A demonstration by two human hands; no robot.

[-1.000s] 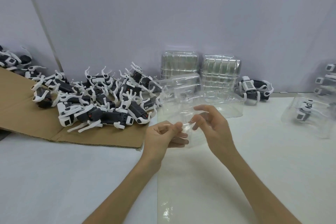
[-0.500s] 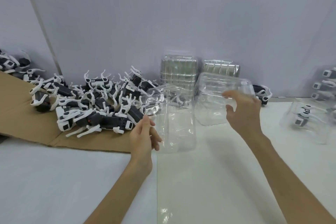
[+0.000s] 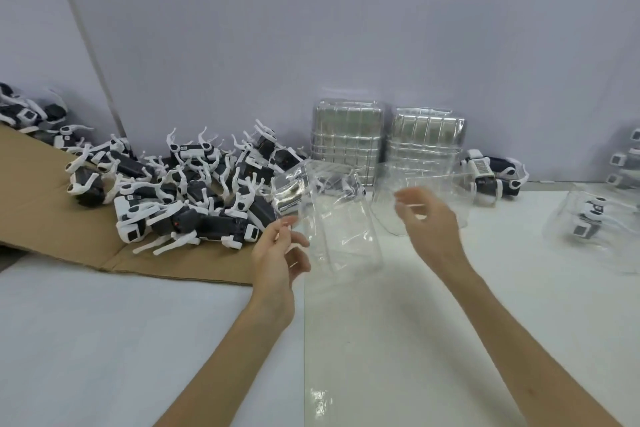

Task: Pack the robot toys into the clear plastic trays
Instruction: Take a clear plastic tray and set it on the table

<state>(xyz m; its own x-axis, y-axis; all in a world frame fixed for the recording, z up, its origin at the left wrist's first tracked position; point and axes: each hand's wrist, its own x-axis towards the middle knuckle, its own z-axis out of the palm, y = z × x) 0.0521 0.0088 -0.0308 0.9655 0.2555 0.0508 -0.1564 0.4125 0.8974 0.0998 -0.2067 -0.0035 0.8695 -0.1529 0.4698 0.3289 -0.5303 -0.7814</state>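
My left hand [image 3: 277,253] pinches the left rim of a clear plastic tray [image 3: 341,229], which stands tilted on the white table. Just in front of a second clear tray [image 3: 446,194] that rests on the table is my right hand [image 3: 429,218]; its fingers are loosely curled and seem to hold nothing. A heap of black-and-white robot toys [image 3: 187,204] lies on brown cardboard [image 3: 41,211] to the left of my left hand. One more robot toy [image 3: 493,175] lies behind the second tray by the wall.
Two stacks of clear trays [image 3: 348,135] [image 3: 426,139] stand against the back wall. At the right edge sits a tray with a robot toy packed inside [image 3: 588,225], and more packed toys [image 3: 623,163] are behind it. A clear plastic sheet [image 3: 381,357] covers the near table.
The two trays, together a second ago, came apart. My right hand carried one tray right, set it down and has drawn back; my left hand keeps the other.
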